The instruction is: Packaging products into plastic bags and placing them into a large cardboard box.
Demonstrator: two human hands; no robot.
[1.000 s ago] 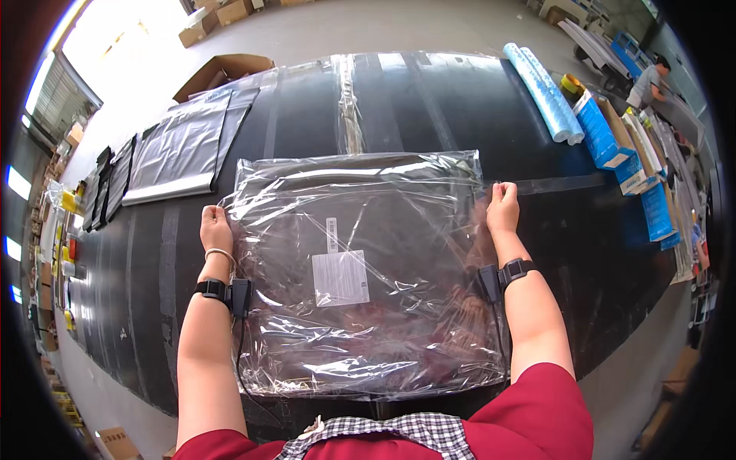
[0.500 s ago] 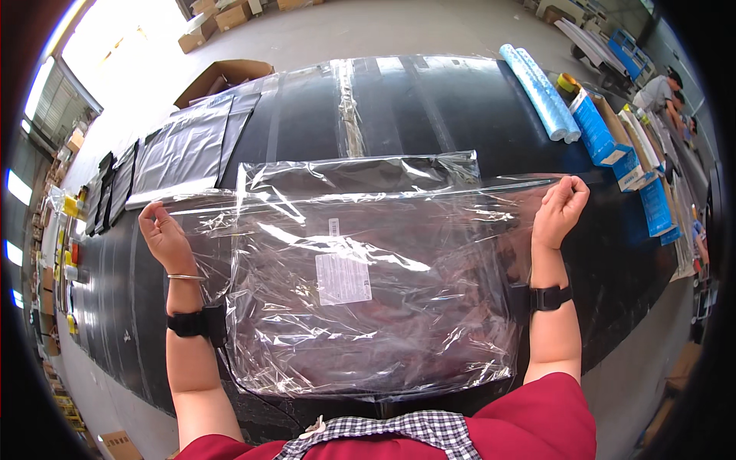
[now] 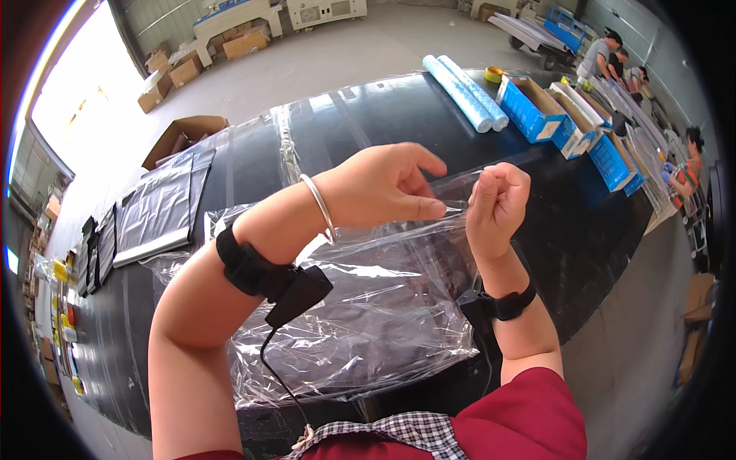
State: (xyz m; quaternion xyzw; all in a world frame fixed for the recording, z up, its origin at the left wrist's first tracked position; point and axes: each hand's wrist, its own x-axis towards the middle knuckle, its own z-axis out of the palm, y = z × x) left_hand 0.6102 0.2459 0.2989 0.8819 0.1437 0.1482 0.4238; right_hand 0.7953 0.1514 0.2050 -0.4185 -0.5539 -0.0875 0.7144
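Note:
A large clear plastic bag [image 3: 360,299] lies in front of me on the black table, wrinkled and glossy. My right hand [image 3: 498,205] is closed on its far right corner, with the film drawn up toward the fist. Across the bag reaches my left hand [image 3: 383,188], its thumb and fingers apart, close to the film stretched from my right hand. Nothing shows between the left fingers. My left arm covers much of the bag's left part. A silver bangle [image 3: 318,207] is on my left wrist, and a black strap with a small box [image 3: 299,295] sits behind it.
Folded dark plastic sheets [image 3: 165,199] lie at the left, beside an open cardboard box [image 3: 184,138]. Far right are two bluish film rolls [image 3: 464,92], a yellow tape roll [image 3: 493,74] and blue cartons [image 3: 529,111]. The black table [image 3: 360,111] has a curved edge. People stand beyond it.
My left hand has let go of the bag's left corner and swung right, across to near my right hand. The right hand keeps its grip. The view has turned to the right.

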